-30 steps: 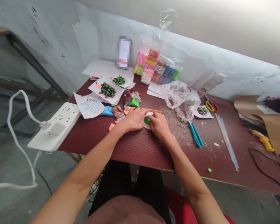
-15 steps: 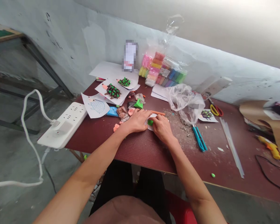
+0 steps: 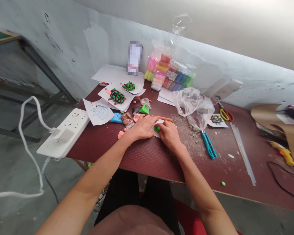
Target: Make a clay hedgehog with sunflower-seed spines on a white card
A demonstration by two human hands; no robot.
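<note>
Near the front middle of the table, both hands meet over a small white paper [image 3: 157,134]. My left hand [image 3: 142,127] grips its left side, with the thumb near and the fingers on the far side. My right hand [image 3: 170,134] is curled over the paper, its fingertips on a lump of green modelling clay [image 3: 156,129]. What lies under its palm is hidden. Just beyond the fingers lies an orange stick [image 3: 164,118]. To the left are pink clay pieces [image 3: 120,134], a brown clay pack [image 3: 127,119] and a bright green clay pack [image 3: 144,109].
Hedgehog figures [image 3: 117,96] lie on papers at the back left, beside a hedgehog drawing [image 3: 100,112]. A white power strip [image 3: 63,132] overhangs the left edge. At right are a teal cutter [image 3: 209,144], scissors [image 3: 226,115], glue sticks [image 3: 242,153] and a yellow glue gun [image 3: 285,154].
The view has shifted slightly, so most things sit a little further left. Both hands keep their places on the paper and the green clay.
</note>
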